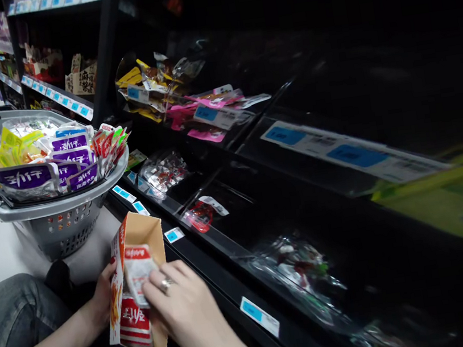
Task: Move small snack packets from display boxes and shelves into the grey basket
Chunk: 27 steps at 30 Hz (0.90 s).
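Note:
My left hand (102,298) grips the side of an open orange-and-white cardboard carton (120,287), held low over my lap. Inside it sit small red-and-white snack packets (135,322). My right hand (181,307), with a ring on one finger, is closed in a pinch on one red-and-white packet (137,267) at the carton's mouth. Both hands are close to the dark low shelf on the right.
A grey shopping basket (59,206) on the floor at left is heaped with purple, yellow and red snack packs. Dark shelf bins (264,220) with blue price tags hold loose wrapped snacks. More stocked shelves (47,61) stand behind. My jeans-clad knee (11,319) is at bottom left.

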Motion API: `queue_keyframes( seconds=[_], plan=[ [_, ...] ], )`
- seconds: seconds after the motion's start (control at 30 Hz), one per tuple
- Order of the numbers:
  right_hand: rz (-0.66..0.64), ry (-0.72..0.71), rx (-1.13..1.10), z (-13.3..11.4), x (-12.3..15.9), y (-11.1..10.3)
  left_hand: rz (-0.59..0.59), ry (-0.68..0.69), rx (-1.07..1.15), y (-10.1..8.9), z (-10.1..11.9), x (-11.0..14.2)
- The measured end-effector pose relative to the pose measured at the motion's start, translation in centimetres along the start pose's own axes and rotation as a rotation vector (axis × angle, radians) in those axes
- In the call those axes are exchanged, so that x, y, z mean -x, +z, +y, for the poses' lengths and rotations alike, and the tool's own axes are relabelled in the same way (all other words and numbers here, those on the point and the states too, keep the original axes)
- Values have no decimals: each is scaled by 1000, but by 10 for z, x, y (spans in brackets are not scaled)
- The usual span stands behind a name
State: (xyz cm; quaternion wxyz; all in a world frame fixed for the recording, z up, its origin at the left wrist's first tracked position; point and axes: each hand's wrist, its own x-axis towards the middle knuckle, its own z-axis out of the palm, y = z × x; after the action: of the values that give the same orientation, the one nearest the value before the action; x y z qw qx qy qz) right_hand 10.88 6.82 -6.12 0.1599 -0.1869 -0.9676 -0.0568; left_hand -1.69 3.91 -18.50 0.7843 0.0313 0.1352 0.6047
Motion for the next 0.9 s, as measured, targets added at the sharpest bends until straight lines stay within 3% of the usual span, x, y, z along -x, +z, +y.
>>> queue_keyframes(
  seconds=[0.1,0.17,0.23,0.33,0.43,0.6,0.73,0.9],
  plan=[
    [-246,16,-143,-11,-3,12,21,-20,-6,1,4,1],
    [-322,40,-282,-10,-3,10,35,-34,-17,3,6,2],
    [-265,132,-307,-2,-3,7,31,-33,-22,3,5,3],
    [-149,325,-131,10,-1,7,24,-44,-31,1,1,3],
    [-238,361,-29,12,2,12,57,-92,-60,-5,-4,2],
    [-357,401,-69,4,5,21,101,-143,-80,-11,-8,3],
    [-268,458,-261,10,5,15,91,-148,-62,-7,-6,4],
    [24,615,-914,29,12,1,90,-144,-32,-2,-4,5]
  ],
)
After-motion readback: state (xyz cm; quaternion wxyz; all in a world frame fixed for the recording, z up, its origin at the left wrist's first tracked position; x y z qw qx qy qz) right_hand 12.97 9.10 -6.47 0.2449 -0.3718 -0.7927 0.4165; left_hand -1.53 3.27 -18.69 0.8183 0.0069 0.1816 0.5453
